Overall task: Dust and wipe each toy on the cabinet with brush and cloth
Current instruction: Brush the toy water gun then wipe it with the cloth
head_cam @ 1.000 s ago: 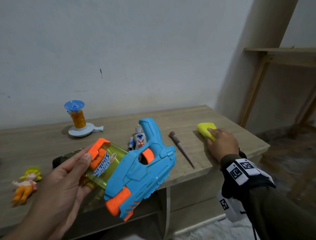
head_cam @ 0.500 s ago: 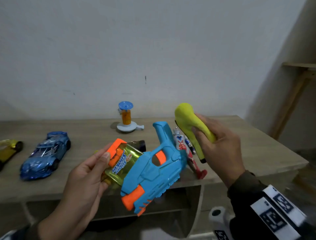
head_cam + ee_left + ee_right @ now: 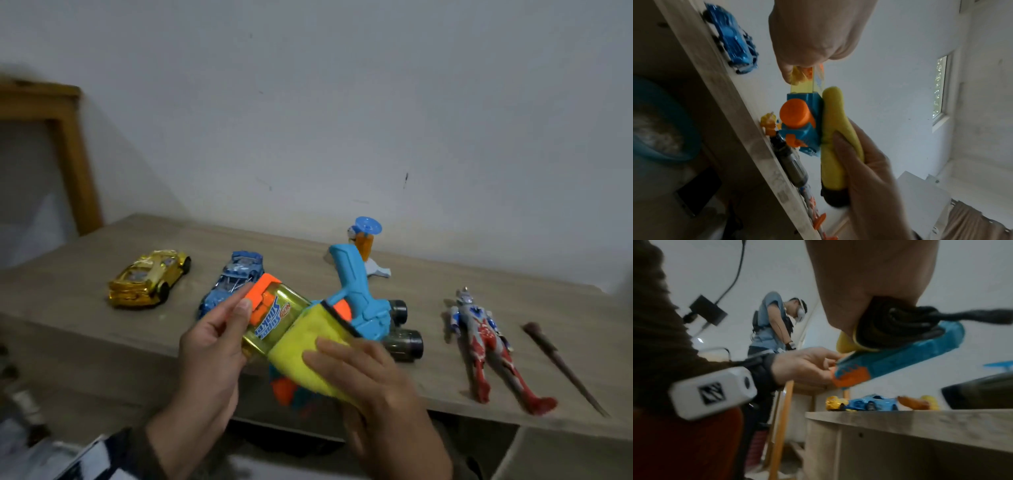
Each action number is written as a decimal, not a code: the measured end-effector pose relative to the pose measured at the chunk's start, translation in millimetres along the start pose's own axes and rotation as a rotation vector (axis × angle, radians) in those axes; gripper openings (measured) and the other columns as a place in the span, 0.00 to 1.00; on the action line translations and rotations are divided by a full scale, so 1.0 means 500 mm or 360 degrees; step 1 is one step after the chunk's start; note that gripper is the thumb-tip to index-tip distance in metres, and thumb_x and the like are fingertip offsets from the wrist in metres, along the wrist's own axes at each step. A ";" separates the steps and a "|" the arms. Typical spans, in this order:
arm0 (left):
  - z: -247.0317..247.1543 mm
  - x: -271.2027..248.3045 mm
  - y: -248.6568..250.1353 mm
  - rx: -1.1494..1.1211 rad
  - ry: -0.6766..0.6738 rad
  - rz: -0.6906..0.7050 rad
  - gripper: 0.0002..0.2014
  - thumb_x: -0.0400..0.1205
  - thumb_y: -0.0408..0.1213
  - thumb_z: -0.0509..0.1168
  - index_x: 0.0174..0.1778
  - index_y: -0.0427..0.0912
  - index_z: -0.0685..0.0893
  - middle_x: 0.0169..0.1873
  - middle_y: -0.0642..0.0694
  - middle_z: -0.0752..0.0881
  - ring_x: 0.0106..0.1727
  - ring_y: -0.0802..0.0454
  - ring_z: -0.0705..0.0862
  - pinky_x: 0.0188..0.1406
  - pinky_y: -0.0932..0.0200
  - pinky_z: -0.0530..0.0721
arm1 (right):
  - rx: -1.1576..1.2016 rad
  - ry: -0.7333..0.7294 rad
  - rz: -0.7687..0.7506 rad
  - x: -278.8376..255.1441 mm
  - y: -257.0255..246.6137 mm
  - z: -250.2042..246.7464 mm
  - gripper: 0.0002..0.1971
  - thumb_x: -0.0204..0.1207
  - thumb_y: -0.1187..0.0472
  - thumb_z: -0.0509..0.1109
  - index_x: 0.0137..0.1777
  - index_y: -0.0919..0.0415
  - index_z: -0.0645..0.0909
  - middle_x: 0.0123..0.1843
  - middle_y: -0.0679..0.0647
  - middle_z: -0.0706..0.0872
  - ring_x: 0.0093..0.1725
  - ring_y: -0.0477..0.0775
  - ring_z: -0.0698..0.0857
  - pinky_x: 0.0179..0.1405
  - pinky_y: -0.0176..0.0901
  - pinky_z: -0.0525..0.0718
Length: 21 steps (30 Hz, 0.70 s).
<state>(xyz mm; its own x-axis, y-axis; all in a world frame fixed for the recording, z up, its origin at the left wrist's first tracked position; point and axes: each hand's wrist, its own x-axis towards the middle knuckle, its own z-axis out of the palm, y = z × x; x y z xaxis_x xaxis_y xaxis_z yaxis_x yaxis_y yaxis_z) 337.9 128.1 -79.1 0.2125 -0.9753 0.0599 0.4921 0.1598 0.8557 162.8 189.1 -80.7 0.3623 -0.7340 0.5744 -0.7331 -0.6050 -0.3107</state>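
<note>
Pale wall backs the wooden cabinet (image 3: 85, 329). Above its front edge your left hand (image 3: 209, 356) pinches the blue water gun (image 3: 359, 308) by its orange-capped, clear yellow tank. Your right hand (image 3: 373, 387), fingers curled round the yellow cloth (image 3: 305, 346), presses it against the gun's body. Brush (image 3: 561, 366) lies far right, beside the red figure (image 3: 486, 342).
</note>
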 end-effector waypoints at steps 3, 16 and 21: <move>-0.021 0.018 0.014 -0.0017 0.0112 0.0032 0.13 0.81 0.33 0.62 0.61 0.38 0.84 0.44 0.42 0.91 0.37 0.52 0.90 0.39 0.54 0.90 | 0.0082 -0.0595 -0.0067 0.029 -0.040 0.006 0.22 0.76 0.52 0.68 0.71 0.47 0.75 0.68 0.37 0.77 0.63 0.36 0.75 0.60 0.26 0.72; -0.013 -0.015 0.006 0.0020 -0.0070 -0.0035 0.10 0.80 0.33 0.62 0.52 0.48 0.86 0.39 0.51 0.92 0.41 0.60 0.90 0.42 0.54 0.88 | 0.0004 0.0412 0.0061 0.103 -0.041 0.012 0.23 0.68 0.62 0.61 0.63 0.50 0.82 0.60 0.45 0.84 0.61 0.52 0.79 0.63 0.42 0.77; -0.026 0.008 0.015 -0.0098 0.0025 -0.0119 0.11 0.80 0.32 0.62 0.55 0.42 0.85 0.43 0.42 0.91 0.38 0.51 0.88 0.31 0.60 0.89 | -0.0073 0.0134 -0.0168 0.056 -0.073 0.062 0.21 0.69 0.60 0.65 0.62 0.44 0.80 0.62 0.44 0.86 0.58 0.53 0.84 0.57 0.40 0.83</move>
<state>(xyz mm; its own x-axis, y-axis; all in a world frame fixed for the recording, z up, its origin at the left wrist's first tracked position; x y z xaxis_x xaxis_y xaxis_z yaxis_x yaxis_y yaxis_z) 353.3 127.5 -79.3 0.1860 -0.9825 -0.0115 0.5579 0.0959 0.8244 217.6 180.8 -76.8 0.3908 -0.6373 0.6641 -0.7196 -0.6615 -0.2113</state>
